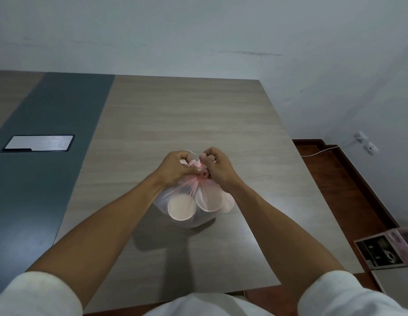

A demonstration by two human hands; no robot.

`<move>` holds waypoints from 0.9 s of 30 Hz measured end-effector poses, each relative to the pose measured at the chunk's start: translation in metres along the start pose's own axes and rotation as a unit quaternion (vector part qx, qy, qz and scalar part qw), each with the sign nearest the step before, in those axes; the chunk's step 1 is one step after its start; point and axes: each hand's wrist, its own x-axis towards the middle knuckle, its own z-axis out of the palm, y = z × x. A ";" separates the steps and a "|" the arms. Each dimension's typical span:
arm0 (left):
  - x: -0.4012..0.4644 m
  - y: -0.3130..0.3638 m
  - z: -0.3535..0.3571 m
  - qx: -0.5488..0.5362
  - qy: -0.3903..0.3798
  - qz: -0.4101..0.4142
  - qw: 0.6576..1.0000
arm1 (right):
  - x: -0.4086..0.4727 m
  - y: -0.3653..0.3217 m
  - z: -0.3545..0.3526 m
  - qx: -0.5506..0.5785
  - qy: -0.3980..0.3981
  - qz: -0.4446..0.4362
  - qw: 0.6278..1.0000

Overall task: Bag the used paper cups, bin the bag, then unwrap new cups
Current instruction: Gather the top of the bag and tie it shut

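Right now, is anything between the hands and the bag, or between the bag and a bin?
Nothing separates them: the left hand and right hand both pinch the gathered neck of the bag, which holds the cups on the table. No bin is in view, so that path cannot be judged.

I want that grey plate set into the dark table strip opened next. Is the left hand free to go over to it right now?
Probably not yet. The left hand grips the gathered neck of the pink bag together with the right hand. The table toward the grey plate shows nothing in the way, so letting go should allow it.
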 end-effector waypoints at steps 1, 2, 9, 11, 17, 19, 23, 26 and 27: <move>0.002 -0.002 0.001 0.044 0.009 0.033 0.998 | 0.001 0.001 0.002 -0.012 0.014 0.004 1.000; 0.003 -0.005 0.002 0.105 0.022 0.074 0.991 | 0.003 0.002 0.003 -0.021 0.026 0.014 0.999; -0.003 -0.006 0.012 0.409 0.114 0.212 0.880 | 0.016 0.003 0.005 -0.053 0.092 0.030 0.994; 0.000 -0.004 0.012 0.277 0.084 0.116 0.950 | 0.017 0.003 0.004 -0.069 0.096 0.017 0.993; 0.006 -0.002 0.000 -0.035 -0.014 -0.024 0.999 | 0.012 0.010 0.001 -0.094 0.097 0.000 0.991; 0.009 -0.001 0.000 -0.034 -0.015 -0.046 0.998 | 0.009 0.010 -0.001 -0.068 0.093 0.003 0.993; 0.014 -0.004 0.000 -0.044 -0.022 -0.068 0.996 | 0.006 0.005 0.000 -0.046 0.082 -0.020 0.995; 0.015 -0.003 0.000 -0.033 -0.007 -0.077 0.996 | 0.005 0.000 0.002 -0.028 0.063 -0.023 0.997; 0.014 -0.002 0.001 -0.030 0.007 -0.078 0.996 | 0.004 0.001 0.001 -0.016 0.049 -0.026 0.998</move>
